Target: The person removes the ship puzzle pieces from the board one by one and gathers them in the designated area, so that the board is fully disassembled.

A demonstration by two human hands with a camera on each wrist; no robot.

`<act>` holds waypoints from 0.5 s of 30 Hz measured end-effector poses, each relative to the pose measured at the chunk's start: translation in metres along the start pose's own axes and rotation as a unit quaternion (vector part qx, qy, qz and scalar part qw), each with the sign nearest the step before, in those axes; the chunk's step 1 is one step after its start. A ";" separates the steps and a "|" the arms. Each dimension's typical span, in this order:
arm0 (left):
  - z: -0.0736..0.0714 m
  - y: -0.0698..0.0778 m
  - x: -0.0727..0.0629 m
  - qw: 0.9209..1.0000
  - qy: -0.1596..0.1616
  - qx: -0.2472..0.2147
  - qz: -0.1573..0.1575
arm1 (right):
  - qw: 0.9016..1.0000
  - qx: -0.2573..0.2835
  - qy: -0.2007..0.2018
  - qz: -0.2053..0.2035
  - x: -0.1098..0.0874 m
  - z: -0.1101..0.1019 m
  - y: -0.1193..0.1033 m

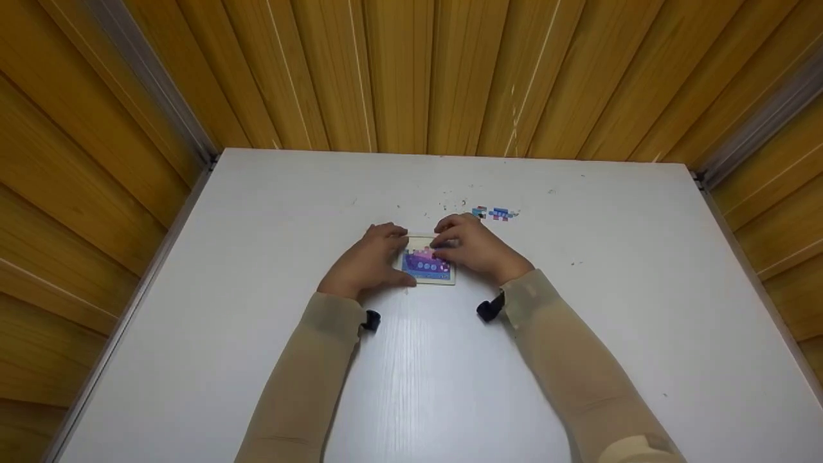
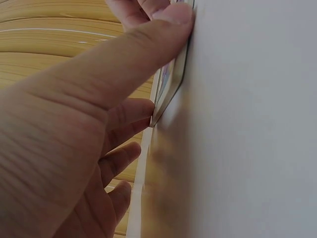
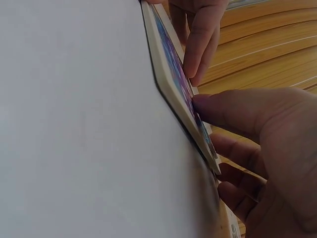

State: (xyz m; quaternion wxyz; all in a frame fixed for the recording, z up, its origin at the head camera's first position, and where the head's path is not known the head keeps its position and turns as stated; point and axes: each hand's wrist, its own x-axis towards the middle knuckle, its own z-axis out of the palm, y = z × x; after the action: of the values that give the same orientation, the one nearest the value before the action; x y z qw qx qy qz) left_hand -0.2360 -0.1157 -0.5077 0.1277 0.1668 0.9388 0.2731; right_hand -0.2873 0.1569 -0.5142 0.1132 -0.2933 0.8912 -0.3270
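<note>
A small jigsaw board point(image 1: 429, 281) with a pale frame and a purple, pink and blue picture lies on the white table. My left hand point(image 1: 370, 260) grips its left side, the thumb at the near edge and fingertips at the far edge. In the left wrist view the thumb point(image 2: 148, 44) lies along the board's rim. My right hand point(image 1: 479, 247) is over the board's right side. Its thumb point(image 3: 228, 110) presses on the picture in the right wrist view, while the other fingers are bent beside the far edge. The hand covers the picture's upper right part.
Beyond my right hand lie loose jigsaw pieces: a blue and red one point(image 1: 479, 211) and a blue and pink group point(image 1: 501, 213). Small dark marks dot the white tabletop point(image 1: 289, 225). Wood-patterned walls point(image 1: 398, 77) stand at the back and both sides.
</note>
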 end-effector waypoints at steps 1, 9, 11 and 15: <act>0.000 0.000 0.000 1.000 0.000 0.000 -0.001 | 1.000 0.002 0.000 0.000 0.000 0.000 0.000; -0.001 0.001 0.000 1.000 -0.003 0.008 -0.001 | 1.000 0.013 0.006 -0.012 0.001 0.000 -0.001; -0.001 0.001 0.000 1.000 -0.002 0.008 0.000 | 1.000 0.017 0.008 -0.013 0.002 0.000 -0.001; 0.000 0.001 0.000 1.000 -0.003 0.004 -0.002 | 1.000 0.023 0.009 -0.015 0.002 0.000 -0.002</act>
State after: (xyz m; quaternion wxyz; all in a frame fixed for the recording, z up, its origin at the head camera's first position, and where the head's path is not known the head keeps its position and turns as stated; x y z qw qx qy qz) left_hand -0.2357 -0.1154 -0.5071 0.1300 0.1662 0.9400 0.2682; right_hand -0.2881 0.1546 -0.5135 0.1071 -0.3013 0.8798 -0.3517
